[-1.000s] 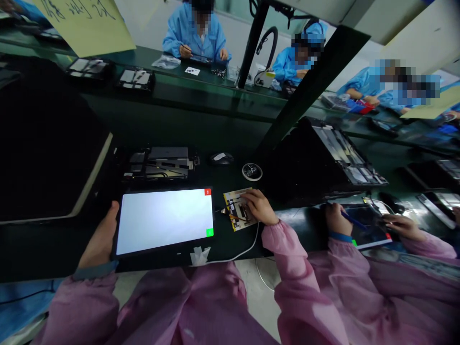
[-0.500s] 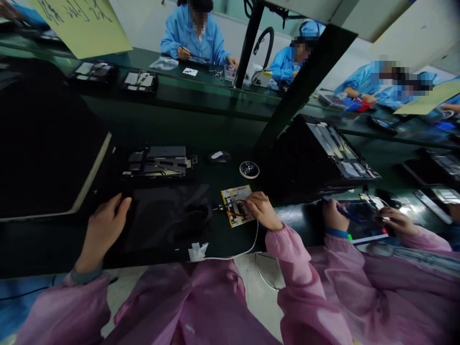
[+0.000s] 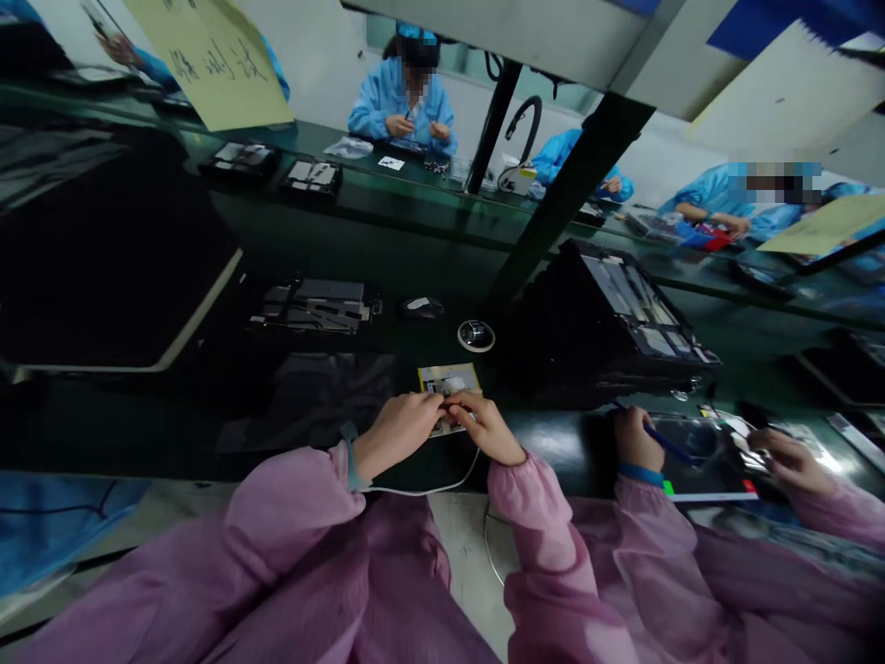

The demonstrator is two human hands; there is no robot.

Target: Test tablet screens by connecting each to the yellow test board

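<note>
My left hand [image 3: 399, 430] and my right hand [image 3: 489, 430] meet over a small yellow-edged board [image 3: 442, 377] lying on the dark bench. The fingertips of both hands are closed together at the board's middle. What they pinch is small and hidden under the fingers. A white cable [image 3: 442, 489] curves along the bench edge up to my right hand. Left of the board lies a dark flat sheet or mat [image 3: 332, 392]. Behind that sheet rests an opened device with grey parts [image 3: 314, 304].
A computer mouse [image 3: 421, 307] and a round white-rimmed object [image 3: 476, 336] lie beyond the board. At the right stands a tall stack of black devices [image 3: 587, 341]. A large black stack [image 3: 124, 249] fills the left. A co-worker's hand [image 3: 637, 438] works close by on the right.
My left hand has moved right, from beside the dark sheet to the board, and now meets my right hand there. The view has shifted a little.
</note>
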